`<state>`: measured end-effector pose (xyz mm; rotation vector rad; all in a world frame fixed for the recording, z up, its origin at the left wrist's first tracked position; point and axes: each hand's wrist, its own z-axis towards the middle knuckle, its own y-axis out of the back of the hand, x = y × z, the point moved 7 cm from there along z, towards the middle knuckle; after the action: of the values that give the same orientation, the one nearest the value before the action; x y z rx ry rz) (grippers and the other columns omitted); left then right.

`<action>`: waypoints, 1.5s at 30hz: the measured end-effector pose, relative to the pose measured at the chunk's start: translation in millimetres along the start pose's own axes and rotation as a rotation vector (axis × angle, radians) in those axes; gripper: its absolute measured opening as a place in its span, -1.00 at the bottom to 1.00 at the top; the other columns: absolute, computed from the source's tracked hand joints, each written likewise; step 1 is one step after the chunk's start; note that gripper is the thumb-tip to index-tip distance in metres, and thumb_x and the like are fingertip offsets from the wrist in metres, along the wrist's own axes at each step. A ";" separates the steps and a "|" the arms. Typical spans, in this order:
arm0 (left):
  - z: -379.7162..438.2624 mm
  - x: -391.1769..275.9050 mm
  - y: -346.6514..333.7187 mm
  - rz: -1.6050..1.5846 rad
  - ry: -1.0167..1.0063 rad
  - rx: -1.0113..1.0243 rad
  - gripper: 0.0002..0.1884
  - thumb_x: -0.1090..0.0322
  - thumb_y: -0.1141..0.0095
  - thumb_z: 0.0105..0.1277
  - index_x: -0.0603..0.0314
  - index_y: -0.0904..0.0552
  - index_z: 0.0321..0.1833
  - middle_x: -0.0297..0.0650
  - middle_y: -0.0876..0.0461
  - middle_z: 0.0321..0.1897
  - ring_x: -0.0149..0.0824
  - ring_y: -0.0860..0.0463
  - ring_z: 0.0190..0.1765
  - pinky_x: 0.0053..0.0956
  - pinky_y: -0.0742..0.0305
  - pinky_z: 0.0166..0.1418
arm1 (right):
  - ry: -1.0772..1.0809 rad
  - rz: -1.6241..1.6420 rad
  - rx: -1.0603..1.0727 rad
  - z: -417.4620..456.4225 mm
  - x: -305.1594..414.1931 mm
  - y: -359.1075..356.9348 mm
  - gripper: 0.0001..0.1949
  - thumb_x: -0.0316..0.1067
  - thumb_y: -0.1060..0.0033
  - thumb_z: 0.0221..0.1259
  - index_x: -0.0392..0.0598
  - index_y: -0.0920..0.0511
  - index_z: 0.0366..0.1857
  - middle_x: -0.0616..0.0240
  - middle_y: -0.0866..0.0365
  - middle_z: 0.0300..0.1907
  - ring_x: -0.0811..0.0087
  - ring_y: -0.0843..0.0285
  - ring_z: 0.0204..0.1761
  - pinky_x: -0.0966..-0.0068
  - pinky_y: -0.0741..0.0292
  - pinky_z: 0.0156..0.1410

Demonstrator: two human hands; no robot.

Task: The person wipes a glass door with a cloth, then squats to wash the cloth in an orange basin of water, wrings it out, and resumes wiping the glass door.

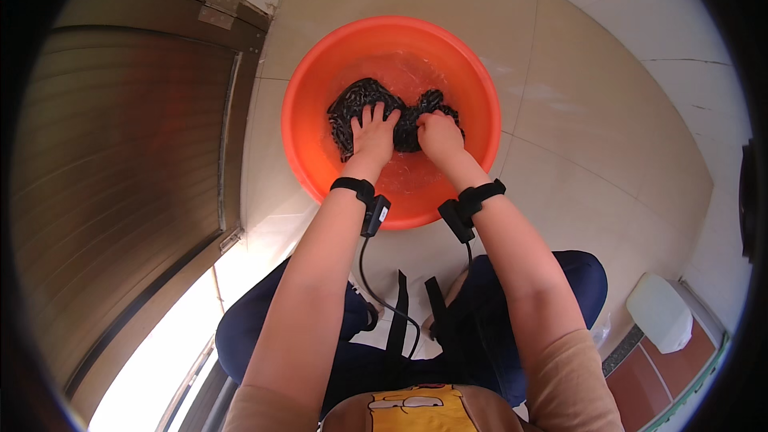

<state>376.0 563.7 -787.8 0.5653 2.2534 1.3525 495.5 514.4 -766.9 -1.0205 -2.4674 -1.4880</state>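
Observation:
An orange plastic basin (pixel 390 207) with some clear water in it stands on the floor before me. In the water lies a wet, bunched dark cloth (pixel 360 96) with a light pattern, likely a garment. My left hand (pixel 374 137) rests on its left part, palm down, with the fingers spread. At the right part of the cloth, my right hand (pixel 441 135) has its fingers curled in, gripping a fold. The fingertips of that hand are partly hidden. Each wrist wears a black strap with a small cabled device.
A brown metal door (pixel 132 132) stands at the left, with a bright gap below it. Beige floor tiles (pixel 576 132) surround the basin. A whitish plastic container (pixel 660 312) sits at the lower right by the white wall (pixel 678 30). My bent knees flank the near side.

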 end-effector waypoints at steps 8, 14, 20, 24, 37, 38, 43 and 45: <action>-5.6 -12.3 45.7 -1.200 0.193 -0.154 -0.78 0.62 -0.08 0.04 0.20 -0.52 -0.24 -0.25 -0.49 -0.33 -0.28 -0.52 -0.25 -0.39 -0.42 -0.16 | -0.671 1.456 -0.012 -11.9 -26.9 -22.4 -0.60 -0.04 -0.06 0.31 0.05 -0.47 0.15 0.14 -0.46 0.16 0.14 -0.53 0.07 -0.05 -0.43 0.16; -19.5 -31.6 78.1 -1.940 0.201 -0.151 -0.82 0.59 0.04 0.10 0.23 -0.47 -0.23 -0.30 -0.46 -0.33 -0.41 -0.47 -0.23 -0.51 -0.38 -0.11 | -0.510 1.902 0.183 7.8 -16.0 -19.8 -0.72 -0.16 -0.03 0.35 -0.11 -0.51 -0.03 0.21 -0.65 -0.17 0.22 -0.65 -0.15 0.08 -0.59 -0.02; -28.2 -9.5 63.9 -2.010 0.467 -0.419 -0.74 0.31 -0.04 0.29 0.25 -0.46 -0.01 -0.23 -0.50 -0.12 -0.35 -0.49 -0.03 -0.48 -0.39 0.09 | -0.458 1.886 0.123 -1.3 13.1 -1.4 -0.77 -0.23 -0.04 0.37 -0.17 -0.55 -0.13 0.19 -0.67 -0.22 0.25 -0.67 -0.23 0.16 -0.62 -0.09; -24.8 -14.0 41.4 -2.107 0.516 -0.222 -0.64 0.17 -0.09 0.36 0.26 -0.49 0.09 -0.26 -0.58 -0.02 -0.36 -0.56 0.03 -0.45 -0.44 0.10 | -0.479 1.826 0.234 -21.0 35.0 15.8 -0.72 -0.18 -0.04 0.37 -0.21 -0.55 -0.11 0.11 -0.64 -0.19 0.22 -0.65 -0.19 0.21 -0.59 -0.07; -28.8 -16.5 47.3 -1.396 0.473 -0.317 -0.66 0.16 -0.05 0.39 0.37 -0.54 -0.05 -0.11 -0.63 -0.20 -0.30 -0.60 -0.14 -0.42 -0.46 -0.05 | -0.385 1.303 -0.059 2.1 10.4 -14.0 -0.66 -0.16 -0.10 0.33 -0.25 -0.57 -0.07 0.13 -0.65 -0.22 0.35 -0.61 -0.22 0.40 -0.50 -0.12; -26.0 -14.5 43.9 -1.448 0.457 -0.284 -0.63 0.13 -0.03 0.39 0.38 -0.54 -0.04 -0.07 -0.65 -0.19 -0.24 -0.62 -0.14 -0.39 -0.47 -0.05 | -0.381 1.264 -0.065 3.4 9.5 -15.4 -0.66 -0.16 -0.10 0.33 -0.26 -0.57 -0.07 0.12 -0.65 -0.22 0.34 -0.62 -0.23 0.40 -0.50 -0.12; -13.3 -2.7 29.8 -1.352 0.424 -0.072 -0.54 0.03 -0.04 0.38 0.38 -0.56 0.00 -0.05 -0.67 -0.19 -0.21 -0.64 -0.12 -0.39 -0.47 -0.06 | -0.336 1.189 -0.058 2.6 13.9 -14.5 -0.64 -0.11 -0.07 0.36 -0.28 -0.61 -0.14 0.12 -0.66 -0.26 0.34 -0.62 -0.25 0.43 -0.50 -0.14; -11.0 -5.8 34.6 -1.407 0.433 0.034 -0.54 0.07 -0.12 0.35 0.33 -0.51 0.11 -0.09 -0.62 -0.11 -0.30 -0.59 -0.06 -0.42 -0.47 -0.02 | -0.324 1.235 -0.121 9.6 0.4 -22.0 -0.62 -0.07 -0.06 0.37 -0.26 -0.62 -0.16 0.16 -0.66 -0.30 0.37 -0.61 -0.27 0.45 -0.49 -0.17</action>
<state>378.4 567.8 -751.3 -1.2261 2.0763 0.6497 484.8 515.8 -788.4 -2.2909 -1.2286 -1.0222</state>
